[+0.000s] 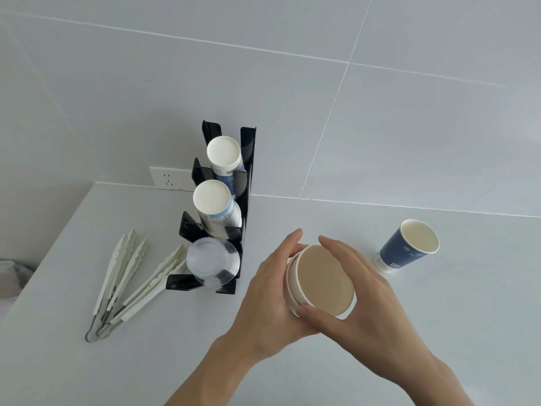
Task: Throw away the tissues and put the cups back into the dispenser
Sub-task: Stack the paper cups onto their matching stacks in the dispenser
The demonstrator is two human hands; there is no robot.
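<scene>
Both hands hold a stack of nested paper cups [323, 281], its opening facing me, above the white counter. My left hand [269, 291] grips the stack's left side. My right hand [363, 285] wraps its right side and rim. The black tiered cup dispenser [247, 183] stands to the left by the wall. It holds two slanted stacks of paper cups [224, 152] [212, 197] and a stack of clear plastic cups [212, 260] in the lowest slot. A single blue paper cup [408, 246] stands upright to the right. No tissues show.
Several white tongs [128, 278] lie on the counter left of the dispenser. A wall socket [168, 178] sits behind the dispenser. The counter's left edge runs diagonally, with a grey-white crumpled shape [13, 275] beyond it at the far left.
</scene>
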